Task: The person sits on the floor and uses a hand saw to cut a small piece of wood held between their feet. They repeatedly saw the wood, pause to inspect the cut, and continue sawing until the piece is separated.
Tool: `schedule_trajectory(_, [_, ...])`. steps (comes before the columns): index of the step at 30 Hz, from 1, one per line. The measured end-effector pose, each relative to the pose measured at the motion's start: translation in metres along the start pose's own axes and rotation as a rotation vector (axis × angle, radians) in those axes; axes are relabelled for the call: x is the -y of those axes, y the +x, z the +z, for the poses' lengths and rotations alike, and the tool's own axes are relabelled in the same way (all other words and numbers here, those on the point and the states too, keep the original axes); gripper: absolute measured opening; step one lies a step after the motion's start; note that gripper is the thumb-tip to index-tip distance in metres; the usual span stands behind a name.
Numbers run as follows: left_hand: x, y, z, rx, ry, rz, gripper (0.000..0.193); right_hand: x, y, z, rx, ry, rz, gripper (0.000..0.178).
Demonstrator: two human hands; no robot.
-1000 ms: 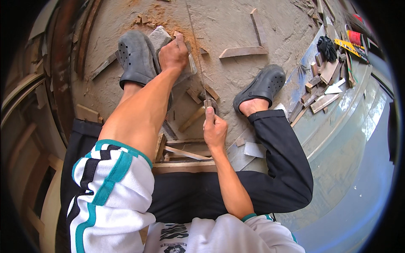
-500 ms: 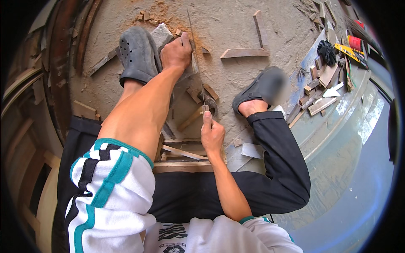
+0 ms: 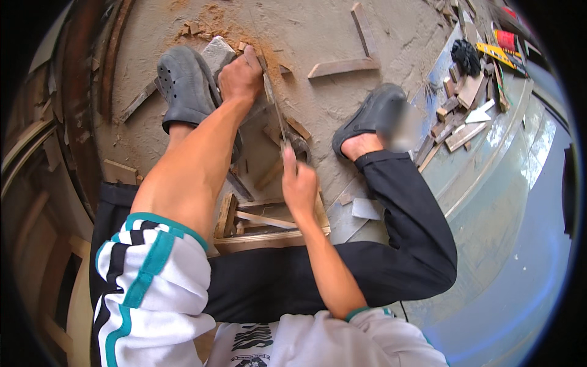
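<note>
My left hand [image 3: 241,76] is closed and pressed down low over the floor, on a piece of wood [image 3: 263,63] that shows only at its edge. Beside its knuckles runs the thin blade of a handsaw [image 3: 276,110], pointing away from me. My right hand [image 3: 299,186] is wrapped round the saw's handle, thumb stretched along the top; motion blurs it slightly. A pale block [image 3: 217,54] lies just left of my left hand, against my grey clog [image 3: 183,76]. Short wood offcuts [image 3: 298,127] lie right of the blade.
Sawdust [image 3: 214,24] is scattered beyond the block. Two joined wood strips [image 3: 345,67] form an angle on the floor. A wooden frame [image 3: 263,241] sits between my legs. At right are piled offcuts [image 3: 468,92], a black bag [image 3: 466,56] and a yellow tool [image 3: 501,55].
My right hand has moved slightly forward and left with the saw, away from my body. The whole view has shifted a little; my left hand still presses in the same spot.
</note>
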State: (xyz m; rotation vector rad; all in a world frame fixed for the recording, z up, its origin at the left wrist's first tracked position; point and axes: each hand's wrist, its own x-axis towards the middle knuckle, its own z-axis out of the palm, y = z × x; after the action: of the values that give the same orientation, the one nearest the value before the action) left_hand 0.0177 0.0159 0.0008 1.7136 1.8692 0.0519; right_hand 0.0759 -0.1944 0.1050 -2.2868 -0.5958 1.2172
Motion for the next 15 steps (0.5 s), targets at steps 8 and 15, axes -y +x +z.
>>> schedule_trajectory(8, [-0.001, -0.002, -0.004, 0.037, 0.054, -0.006, 0.070, -0.007, 0.001, 0.004, -0.066, 0.025, -0.024, 0.069])
schedule_trajectory(15, [-0.004, -0.003, -0.002, 0.013, 0.056, 0.015, 0.072, -0.024, 0.008, 0.006, -0.006, -0.082, 0.038, 0.067])
